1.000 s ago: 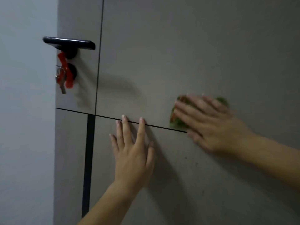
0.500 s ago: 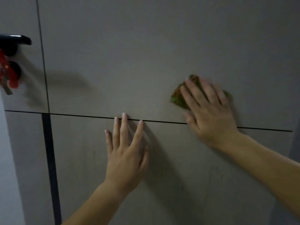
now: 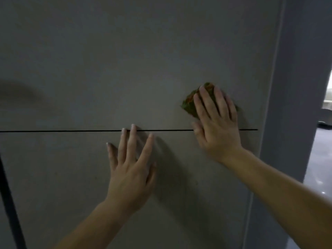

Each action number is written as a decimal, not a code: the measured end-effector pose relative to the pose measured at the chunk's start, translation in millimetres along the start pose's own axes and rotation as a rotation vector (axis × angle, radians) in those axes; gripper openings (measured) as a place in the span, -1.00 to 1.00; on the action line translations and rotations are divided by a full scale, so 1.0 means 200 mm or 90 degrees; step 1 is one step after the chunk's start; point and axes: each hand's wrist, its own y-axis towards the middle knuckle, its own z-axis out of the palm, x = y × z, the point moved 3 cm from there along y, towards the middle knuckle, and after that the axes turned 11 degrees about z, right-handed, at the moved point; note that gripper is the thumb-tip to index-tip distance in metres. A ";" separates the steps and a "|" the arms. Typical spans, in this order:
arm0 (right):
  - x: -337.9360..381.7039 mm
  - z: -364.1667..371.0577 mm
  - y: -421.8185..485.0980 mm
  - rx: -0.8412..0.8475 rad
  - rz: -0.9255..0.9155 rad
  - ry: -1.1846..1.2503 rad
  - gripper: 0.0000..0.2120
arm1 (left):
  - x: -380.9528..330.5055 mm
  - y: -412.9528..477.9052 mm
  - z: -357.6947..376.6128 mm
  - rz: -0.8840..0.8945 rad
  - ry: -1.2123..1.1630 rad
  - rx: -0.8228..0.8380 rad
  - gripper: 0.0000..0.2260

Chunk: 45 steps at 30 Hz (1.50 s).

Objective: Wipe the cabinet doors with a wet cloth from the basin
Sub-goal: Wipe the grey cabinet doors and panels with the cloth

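The right hand point(image 3: 215, 126), grip wide and flat on the cloth point(image 3: 188, 103), has swept right toward the cabinet door point(image 3: 125, 60) edge, likely finishing this strip, while the left hand point(image 3: 131, 173) braces open-palmed

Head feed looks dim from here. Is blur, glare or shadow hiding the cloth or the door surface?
Head view: dim, no glare on the cabinet door. Head view: the left hand throws a broad shadow down-right over the lower panel. Head view: the cloth under the right hand is slightly smeared at its edges, colours readable. Head view: the far-right opening is blown out.
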 end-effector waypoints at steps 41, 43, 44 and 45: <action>1.10 0.18 -0.06 0.067 -0.443 -0.011 -0.35 | 0.66 -0.56 0.00 -0.277 -0.030 -0.011 -0.38; 1.19 0.20 -0.05 0.068 -0.470 -0.020 -0.35 | 0.73 -0.61 0.00 -0.321 -0.073 -0.036 -0.38; 1.20 0.21 -0.07 0.068 -0.484 -0.019 -0.35 | 0.74 -0.64 0.01 -0.338 -0.095 -0.050 -0.39; 1.18 0.21 -0.11 0.064 -0.499 -0.010 -0.36 | 0.75 -0.67 0.01 -0.356 -0.116 -0.068 -0.40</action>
